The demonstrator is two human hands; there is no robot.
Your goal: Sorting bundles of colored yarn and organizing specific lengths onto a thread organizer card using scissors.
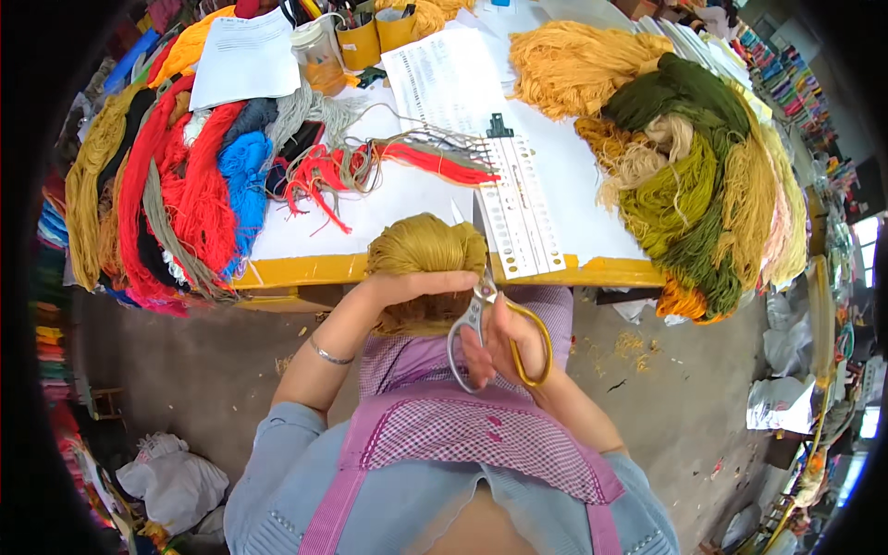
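Observation:
A thick olive-gold skein of yarn hangs at the table's front edge, above my lap. My left hand lies across it and grips it, with fingertips reaching to the scissors. Scissors with one silver and one gold handle loop are in my right hand, which has its fingers and thumb at the loops. The blades are spread and point up beside the skein. Just behind them, a white perforated card with a dark green clip holds red and grey-brown threads along its left edge.
Piled skeins in red, blue, black and gold cover the table's left; green and tan skeins cover its right. Printed sheets, a clear jar and yellow cups stand behind. White bags lie on the floor.

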